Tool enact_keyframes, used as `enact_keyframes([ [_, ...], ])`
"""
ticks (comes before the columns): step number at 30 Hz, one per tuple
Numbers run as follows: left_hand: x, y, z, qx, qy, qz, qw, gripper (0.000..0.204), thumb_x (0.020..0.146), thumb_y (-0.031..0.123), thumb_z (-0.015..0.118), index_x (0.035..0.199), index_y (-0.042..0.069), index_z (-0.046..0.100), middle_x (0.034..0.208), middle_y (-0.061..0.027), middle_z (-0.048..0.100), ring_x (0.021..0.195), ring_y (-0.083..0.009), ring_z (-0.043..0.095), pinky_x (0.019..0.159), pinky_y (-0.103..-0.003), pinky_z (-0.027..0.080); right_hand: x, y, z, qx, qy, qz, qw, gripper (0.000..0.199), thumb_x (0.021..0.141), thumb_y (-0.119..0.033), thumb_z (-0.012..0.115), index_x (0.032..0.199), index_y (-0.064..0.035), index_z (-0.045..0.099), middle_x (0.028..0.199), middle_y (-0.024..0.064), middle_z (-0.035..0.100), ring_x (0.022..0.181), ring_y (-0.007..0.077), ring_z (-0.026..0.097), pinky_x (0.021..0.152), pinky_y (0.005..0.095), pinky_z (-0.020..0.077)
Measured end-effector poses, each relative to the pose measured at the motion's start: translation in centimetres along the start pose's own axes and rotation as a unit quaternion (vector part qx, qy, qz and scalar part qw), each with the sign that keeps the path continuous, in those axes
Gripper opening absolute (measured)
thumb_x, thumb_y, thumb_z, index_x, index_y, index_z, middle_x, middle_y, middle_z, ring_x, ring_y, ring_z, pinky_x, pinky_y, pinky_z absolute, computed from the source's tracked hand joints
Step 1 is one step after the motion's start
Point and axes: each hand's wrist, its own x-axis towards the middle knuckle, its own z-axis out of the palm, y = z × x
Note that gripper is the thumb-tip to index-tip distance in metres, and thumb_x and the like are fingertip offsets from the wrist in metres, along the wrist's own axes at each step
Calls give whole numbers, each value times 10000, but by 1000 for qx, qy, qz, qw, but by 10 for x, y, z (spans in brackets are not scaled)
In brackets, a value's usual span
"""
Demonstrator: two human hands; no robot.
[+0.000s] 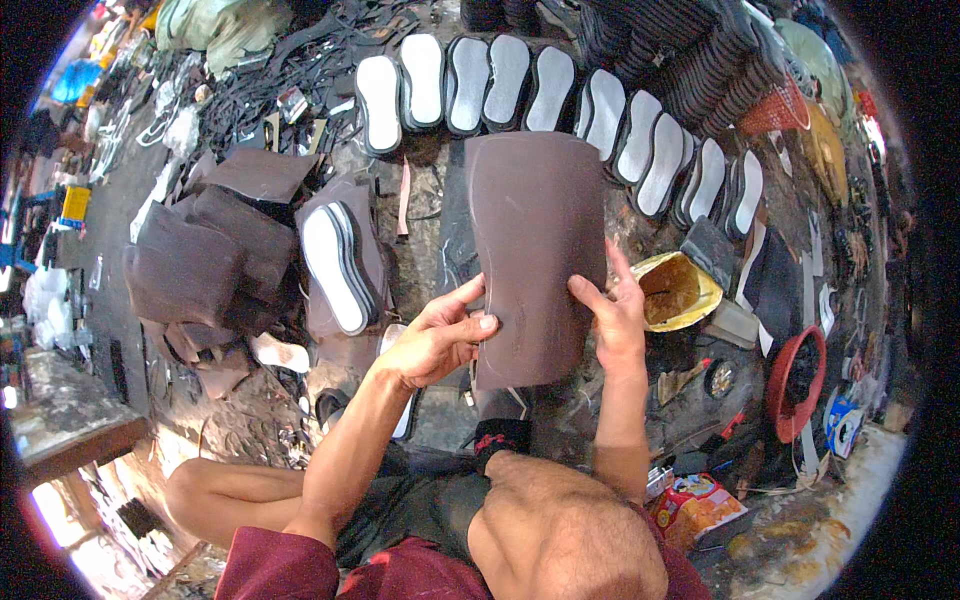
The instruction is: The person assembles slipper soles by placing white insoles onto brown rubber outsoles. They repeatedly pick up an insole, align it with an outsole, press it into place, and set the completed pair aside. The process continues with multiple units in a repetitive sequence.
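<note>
In front of me I hold up a dark brown sheet [535,250] with one wavy side and a faint pale outline along its edges. My left hand [440,335] pinches its left edge, thumb in front. On the opposite edge my right hand [615,310] grips it, with the thumb on its face and the other fingers partly behind. Left of the sheet lies a stack of white-topped soles [335,265] on another brown piece. Beyond it, soles with white and silvery tops [507,82] stand in a curved row.
A pile of brown sheets [190,250] lies at left. To the right are a yellow-rimmed container [690,300] with brown residue, a tape-like roll [720,378] and a red ring-shaped rim [797,385]. Dark stacked soles [690,60] and black scraps [320,60] fill the far side.
</note>
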Motion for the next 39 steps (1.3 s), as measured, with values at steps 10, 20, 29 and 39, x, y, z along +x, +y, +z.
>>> enact_keyframes([
  [10,6,-5,11,-44,131,118,983,720,987,117,622,1552,82,177,1198,-100,657,975,-140,669,831,-313,569,-33,-14,19,-451,-176,-491,725,298,792,-56,746,1090,-62,730,1176,93,718,1129,279,676,1010,438,504],
  [20,-80,-138,-87,586,529,199,580,614,763,151,823,1308,61,555,1182,-168,627,1116,-308,587,965,-424,475,10,23,-17,-187,69,-136,971,418,892,-145,751,1231,71,638,1167,218,697,1057,215,687,920,315,528],
  [29,-115,-148,-91,289,313,109,898,651,760,123,717,1383,41,544,1281,-83,631,1141,-202,597,993,-345,468,-2,60,-15,-202,-248,-3,948,677,822,-150,808,1420,-24,516,1389,128,587,1189,219,613,1015,373,481],
  [39,-71,-73,-74,379,153,-42,912,668,791,271,849,1336,0,573,1014,-88,705,949,-174,663,881,-371,534,-22,75,-62,-134,-107,135,976,291,870,-51,728,1155,3,710,1094,67,719,963,123,654,905,283,512],
])
